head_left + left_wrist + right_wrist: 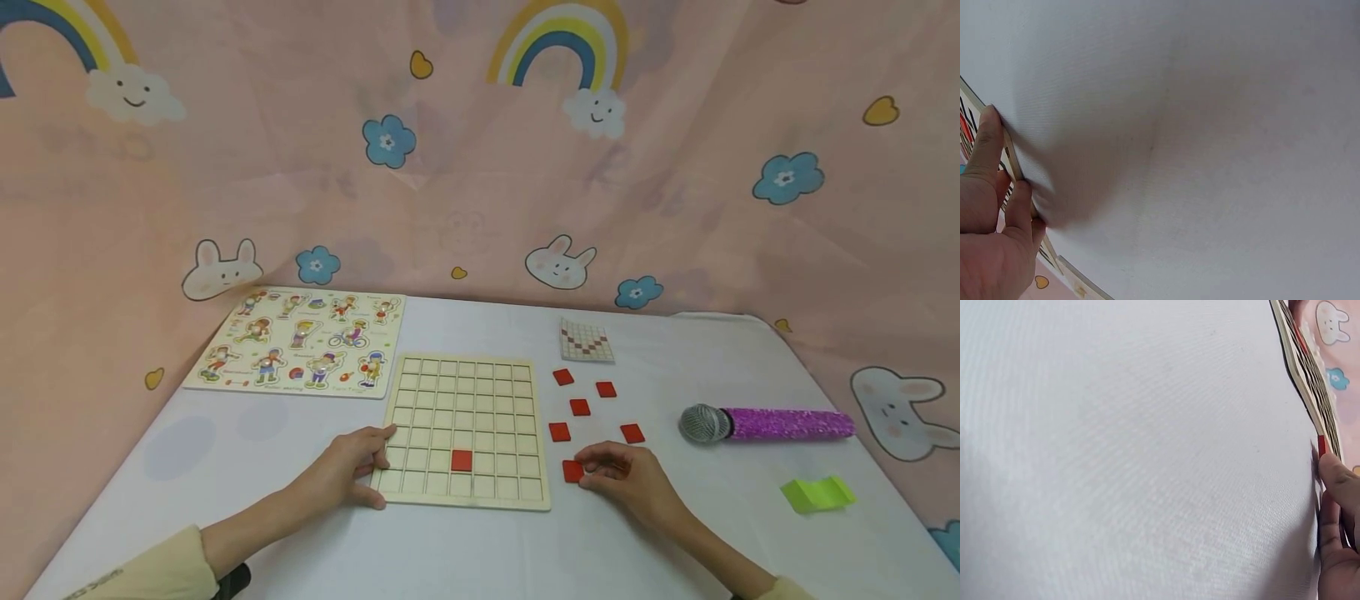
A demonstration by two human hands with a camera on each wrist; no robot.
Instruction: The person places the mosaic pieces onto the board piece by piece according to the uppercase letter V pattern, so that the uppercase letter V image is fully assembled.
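Observation:
A pale wooden grid board (468, 433) lies flat on the white table, one red square tile (462, 461) set in a cell low in its middle. My left hand (348, 471) grips the board at its lower left edge, thumb near the corner. In the left wrist view, the fingers (1019, 206) bend against the board's side. To the right of the board, my right hand (626, 479) pinches another red tile (573, 472) by its right side between thumb and forefinger, low at the table. The right wrist view shows that tile's edge (1322, 445) beside the fingertips.
Several loose red tiles (580, 407) lie right of the board, below a small pattern card (587, 341). A picture puzzle board (300, 342) is at the back left. On the right are a microphone with a purple glittery handle (787, 424) and a bright green block (817, 494).

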